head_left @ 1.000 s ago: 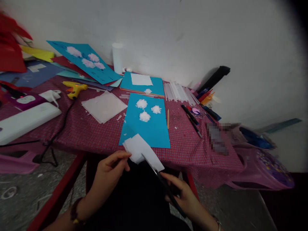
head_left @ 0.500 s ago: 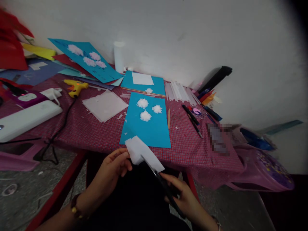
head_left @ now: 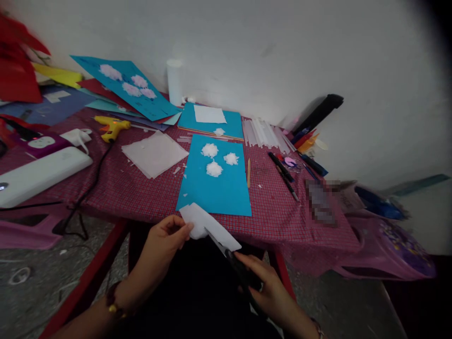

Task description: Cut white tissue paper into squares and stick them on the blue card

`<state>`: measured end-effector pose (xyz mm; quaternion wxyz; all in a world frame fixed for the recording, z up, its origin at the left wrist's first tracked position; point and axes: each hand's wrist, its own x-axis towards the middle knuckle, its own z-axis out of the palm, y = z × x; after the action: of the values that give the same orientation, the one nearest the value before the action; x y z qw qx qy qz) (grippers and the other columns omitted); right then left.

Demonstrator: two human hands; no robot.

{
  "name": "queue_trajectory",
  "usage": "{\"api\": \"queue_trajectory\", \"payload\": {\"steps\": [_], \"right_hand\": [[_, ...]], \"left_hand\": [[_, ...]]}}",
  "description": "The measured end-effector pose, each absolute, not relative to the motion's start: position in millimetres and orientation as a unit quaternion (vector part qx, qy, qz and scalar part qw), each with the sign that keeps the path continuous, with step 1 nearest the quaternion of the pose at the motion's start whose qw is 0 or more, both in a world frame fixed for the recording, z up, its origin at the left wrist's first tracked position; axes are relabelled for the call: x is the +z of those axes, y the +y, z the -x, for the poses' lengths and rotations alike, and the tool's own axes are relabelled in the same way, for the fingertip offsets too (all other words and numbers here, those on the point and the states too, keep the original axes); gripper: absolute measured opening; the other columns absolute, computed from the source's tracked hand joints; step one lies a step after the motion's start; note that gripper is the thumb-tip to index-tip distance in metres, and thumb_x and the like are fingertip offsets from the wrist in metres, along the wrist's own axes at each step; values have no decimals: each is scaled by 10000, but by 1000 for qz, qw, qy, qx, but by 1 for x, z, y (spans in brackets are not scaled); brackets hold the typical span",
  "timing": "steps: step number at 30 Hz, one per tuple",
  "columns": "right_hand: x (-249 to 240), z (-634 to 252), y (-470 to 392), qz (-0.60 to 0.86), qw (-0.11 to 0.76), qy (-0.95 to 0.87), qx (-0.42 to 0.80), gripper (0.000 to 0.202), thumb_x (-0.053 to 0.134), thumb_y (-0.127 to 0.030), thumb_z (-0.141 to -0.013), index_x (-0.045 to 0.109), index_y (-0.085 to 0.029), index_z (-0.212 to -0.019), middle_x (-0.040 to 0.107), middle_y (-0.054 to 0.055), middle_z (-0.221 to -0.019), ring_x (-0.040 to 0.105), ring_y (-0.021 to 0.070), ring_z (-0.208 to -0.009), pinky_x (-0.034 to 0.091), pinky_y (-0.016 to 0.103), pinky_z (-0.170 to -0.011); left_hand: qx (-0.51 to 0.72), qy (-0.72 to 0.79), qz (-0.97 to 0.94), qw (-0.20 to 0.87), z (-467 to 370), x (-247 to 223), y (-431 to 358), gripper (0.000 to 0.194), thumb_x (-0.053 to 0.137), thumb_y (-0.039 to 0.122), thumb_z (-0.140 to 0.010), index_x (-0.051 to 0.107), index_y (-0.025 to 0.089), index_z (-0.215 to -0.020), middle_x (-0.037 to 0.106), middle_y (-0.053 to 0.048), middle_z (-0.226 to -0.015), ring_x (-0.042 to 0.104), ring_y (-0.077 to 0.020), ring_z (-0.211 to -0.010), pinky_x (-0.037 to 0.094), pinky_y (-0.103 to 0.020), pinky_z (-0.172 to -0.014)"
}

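Since a moment ago, my left thumb has closed onto the white paper [head_left: 219, 230], whose far end has shifted slightly left. Checked tablecloth [head_left: 282, 223] spreads under and around the blue sheet [head_left: 219, 200]. Left of that sheet lie pale square papers [head_left: 153, 155]. Below its near edge, my left hand [head_left: 160, 249] pinches the white paper, and my right hand [head_left: 270, 285] grips the black-handled scissors [head_left: 233, 263], blades at that paper. Right beside the sheet is a wooden stick [head_left: 248, 173]; three white tufts [head_left: 213, 169] sit on it.
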<state>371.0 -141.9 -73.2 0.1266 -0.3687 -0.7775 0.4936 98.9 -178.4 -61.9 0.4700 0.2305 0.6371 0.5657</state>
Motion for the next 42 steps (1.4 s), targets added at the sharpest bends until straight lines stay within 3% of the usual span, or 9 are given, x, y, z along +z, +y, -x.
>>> {"api": "queue_trajectory", "payload": {"steps": [7, 11, 15, 17, 22, 30, 34, 42], "right_hand": [[-68, -361, -141, 396, 127, -730, 543, 592, 627, -127, -718, 546, -277, -1285, 602, 29, -1013, 559, 173, -909, 451, 331, -839], [-72, -356, -141, 398, 113, -647, 640, 553, 678, -236, -720, 555, -240, -1259, 557, 5, -883, 519, 146, -772, 437, 288, -706], [-76, -354, -139, 364, 129, -568, 727, 568, 706, -374, -737, 527, -224, -1254, 478, -25, -790, 419, 92, -626, 344, 228, -569], [-76, -353, -136, 333, 138, -546, 757, 616, 706, -462, -738, 504, -213, -1264, 469, -26, -782, 392, 82, -607, 314, 219, -549], [-71, -356, -131, 264, 152, -495, 814, 756, 662, -608, -736, 431, -193, -1325, 513, 11, -874, 481, 106, -698, 368, 249, -627], [-68, -344, -129, 231, 183, -462, 836, 734, 625, -603, -778, 434, -163, -1333, 537, 27, -891, 534, 106, -696, 409, 278, -675], [-68, -332, -126, 210, 202, -459, 839, 663, 600, -598, -801, 479, -167, -1291, 544, 27, -886, 526, 104, -691, 417, 280, -683], [-63, -305, -123, 168, 233, -428, 857, 611, 641, -595, -765, 518, -165, -1181, 532, 14, -849, 500, 97, -647, 443, 304, -696]], "left_hand": [[522, 673, -282, 441, -89, -41, -172, 256, 711, 338, -665, 533, 185, -562, 507, 59, -494, 430, -91, -499, 311, -212, -504], [518, 676, -309, 423, -84, -33, -164, 252, 727, 311, -648, 525, 181, -570, 504, 61, -532, 438, -84, -504, 320, -199, -499], [526, 651, -338, 429, -83, -26, -151, 188, 743, 276, -652, 613, 177, -744, 635, 11, -724, 574, -129, -656, 438, -223, -611], [530, 635, -346, 443, -86, -21, -143, 267, 739, 260, -662, 627, 179, -891, 674, -18, -827, 616, -161, -731, 475, -252, -654], [530, 625, -372, 437, -92, -10, -120, 362, 708, 221, -693, 571, 198, -1027, 675, 4, -802, 616, -135, -647, 471, -218, -567], [570, 598, -291, 482, -110, -21, -107, 488, 761, 232, -651, 531, 222, -1082, 663, 35, -777, 604, -110, -590, 474, -207, -551], [596, 574, -227, 514, -114, -28, -117, 591, 774, 221, -630, 500, 245, -1154, 681, 24, -862, 606, -110, -598, 484, -214, -552], [658, 531, -226, 483, -103, -24, -126, 601, 739, 171, -661, 503, 265, -1205, 671, 28, -858, 607, -105, -662, 479, -187, -587]]}}
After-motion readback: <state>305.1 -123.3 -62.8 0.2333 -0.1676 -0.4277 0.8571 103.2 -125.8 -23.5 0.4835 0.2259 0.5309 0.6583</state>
